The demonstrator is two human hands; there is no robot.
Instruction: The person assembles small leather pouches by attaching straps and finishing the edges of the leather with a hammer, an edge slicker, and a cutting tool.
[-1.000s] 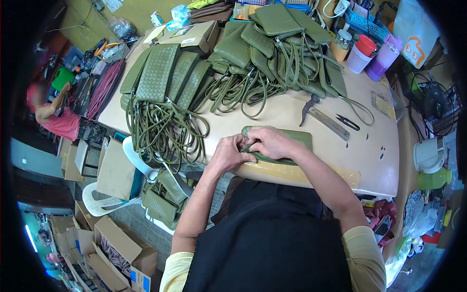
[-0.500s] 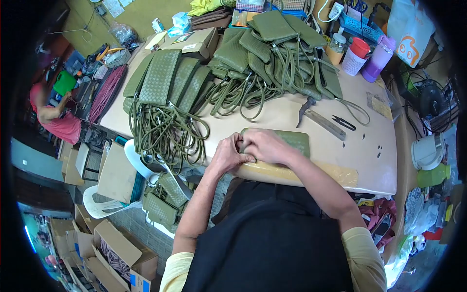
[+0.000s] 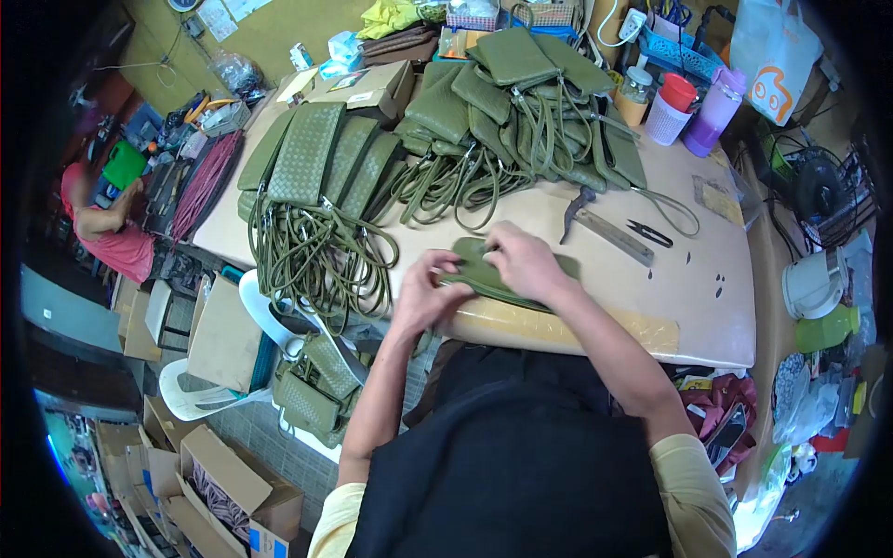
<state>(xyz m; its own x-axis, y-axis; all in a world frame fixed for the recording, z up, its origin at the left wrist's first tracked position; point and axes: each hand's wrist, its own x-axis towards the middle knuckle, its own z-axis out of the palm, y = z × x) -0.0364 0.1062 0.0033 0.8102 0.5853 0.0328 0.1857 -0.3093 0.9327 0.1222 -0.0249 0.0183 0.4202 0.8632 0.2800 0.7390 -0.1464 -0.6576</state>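
Observation:
A flat green woven pouch (image 3: 502, 281) lies at the front edge of the table, its zip side toward me. My left hand (image 3: 432, 293) is at its left end, thumb and fingers closed on the corner. Over the pouch's upper left part is my right hand (image 3: 523, 264), fingers bent together and pressed on the surface; whether they pinch something small is hidden. Behind the pouch lie a hammer (image 3: 576, 212), a flat metal-coloured bar (image 3: 616, 237) and black thread snips (image 3: 650, 232).
Piles of green pouches (image 3: 299, 153) with looped straps cover the back and left of the table (image 3: 707, 321). Bottles and a red-lidded cup (image 3: 672, 110) stand at the back right. A co-worker (image 3: 104, 223) is at the far left, near a white chair (image 3: 200, 395).
My hands have moved slightly apart, with the right fingers now on top of the pouch. More of the pouch shows, and it has shifted a little left and tilted.

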